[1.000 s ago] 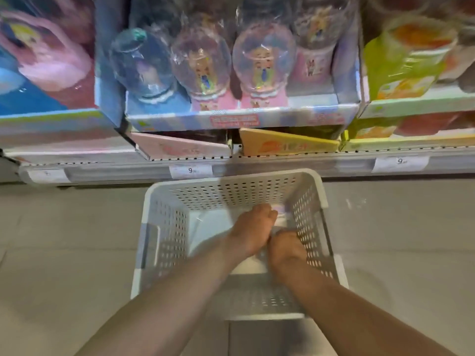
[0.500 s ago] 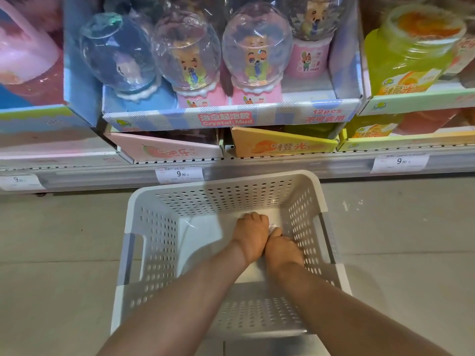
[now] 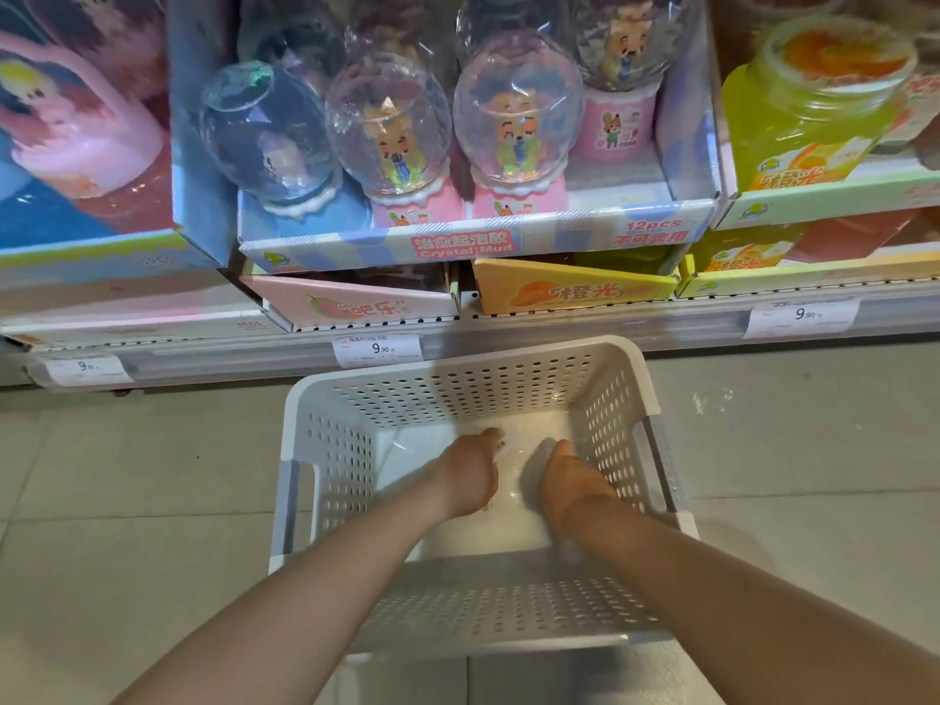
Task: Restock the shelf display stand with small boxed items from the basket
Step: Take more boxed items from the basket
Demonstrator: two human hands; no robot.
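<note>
Two hands reach into the white perforated plastic basket (image 3: 478, 389) on the tiled floor: left hand (image 3: 470, 468) beside a clear, glossy wrapped item (image 3: 513, 463), right hand (image 3: 569, 483) near the right wall. Whether either grasps it I cannot tell. Rounded transparent domes (image 3: 389, 127) fill the cardboard display stand (image 3: 458, 241) above.

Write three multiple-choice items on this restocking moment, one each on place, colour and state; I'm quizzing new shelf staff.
1. Where are both hands?
A. On the shelf
B. Inside the basket
C. On the floor

2. What colour is the basket?
A. White
B. Blue
C. Black

3. How do the hands stand to each other?
A. Clasped
B. Stacked
C. Apart

Key: 1 B, the left hand and right hand reach down between the basket walls. 2 A, its perforated walls are white. 3 C, bare basket bottom shows between them.
</note>
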